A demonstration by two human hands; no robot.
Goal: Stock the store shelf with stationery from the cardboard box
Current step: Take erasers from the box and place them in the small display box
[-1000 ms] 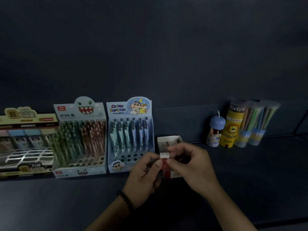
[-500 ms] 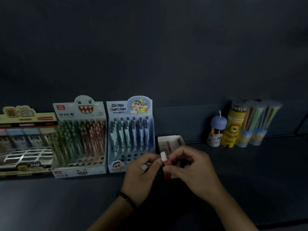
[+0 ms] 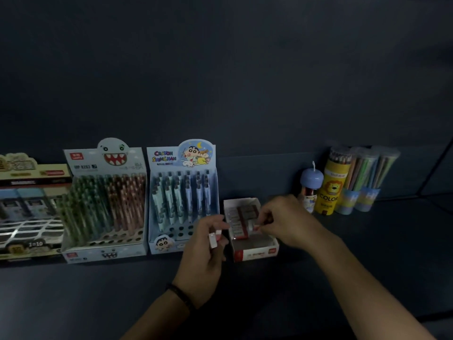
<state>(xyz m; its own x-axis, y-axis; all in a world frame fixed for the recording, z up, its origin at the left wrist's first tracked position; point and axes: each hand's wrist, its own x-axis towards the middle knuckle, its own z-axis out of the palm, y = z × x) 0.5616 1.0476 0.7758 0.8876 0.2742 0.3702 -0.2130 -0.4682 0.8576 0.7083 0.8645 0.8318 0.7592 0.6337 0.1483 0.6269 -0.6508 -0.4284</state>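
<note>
A small open eraser box (image 3: pixel 255 252) with a red and white front stands on the dark shelf (image 3: pixel 367 253), with several wrapped erasers (image 3: pixel 246 214) lined up inside. My right hand (image 3: pixel 289 223) reaches over the box and pinches one eraser (image 3: pixel 255 227) at its white end, just above the row. My left hand (image 3: pixel 204 253) hovers left of the box, its fingers curled round a small white eraser (image 3: pixel 213 239). The cardboard box is out of view.
Left of the eraser box stand a Crayon Shinchan pen display (image 3: pixel 182 200), a monster-face pen display (image 3: pixel 105 204) and a beige display box (image 3: pixel 27 212). To the right are a blue-capped bottle (image 3: pixel 310 190), a yellow pencil tube (image 3: pixel 332 190) and clear pencil tubes (image 3: pixel 365 180).
My hands have come apart. The right hand carried its eraser right and back over the box, while the left hand stayed left of the box with a white eraser.
</note>
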